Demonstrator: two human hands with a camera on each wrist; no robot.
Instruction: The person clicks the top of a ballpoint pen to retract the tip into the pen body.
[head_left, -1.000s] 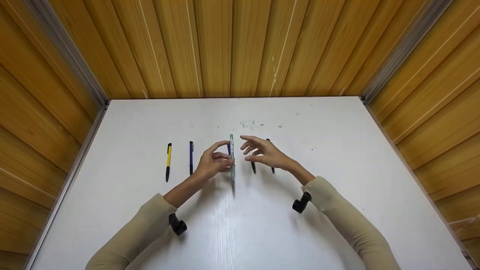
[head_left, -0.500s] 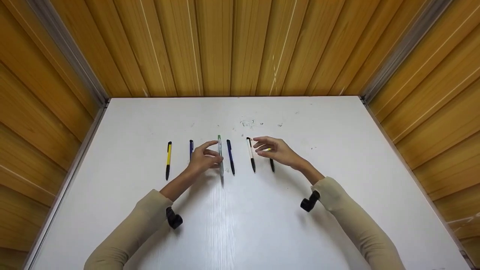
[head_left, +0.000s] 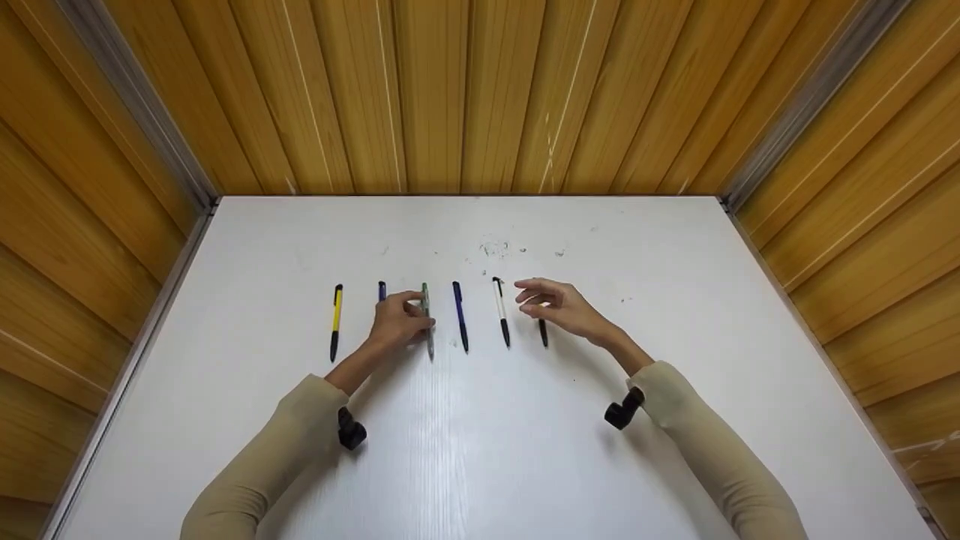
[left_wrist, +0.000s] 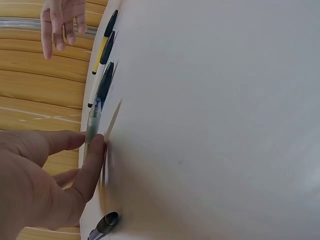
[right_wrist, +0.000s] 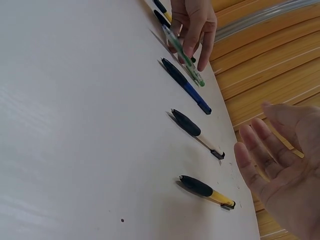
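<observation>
My left hand (head_left: 399, 319) pinches a clear pen with a green end (right_wrist: 184, 55) between thumb and fingers, close over the table and tip toward me. To its left lies a blue pen (head_left: 382, 289), partly hidden by that hand, and on its right another blue pen (head_left: 460, 316). My right hand (head_left: 561, 305) hovers with loosely bent fingers and holds nothing. It is nearest to a white pen with a black grip (head_left: 502, 311) and a yellow pen with a black grip (right_wrist: 207, 191), which it partly covers in the head view.
A second yellow pen (head_left: 336, 322) lies at the left end of the row. The pens stand roughly parallel on the white table (head_left: 480, 450). Dark smudges (head_left: 495, 247) mark the surface behind them. Wood-look panels (head_left: 427, 97) enclose the back and sides.
My left hand has carried the clear green-ended pen leftward and down, from over the right-hand blue pen to the gap between the blue pens. My right hand has drawn off to the right.
</observation>
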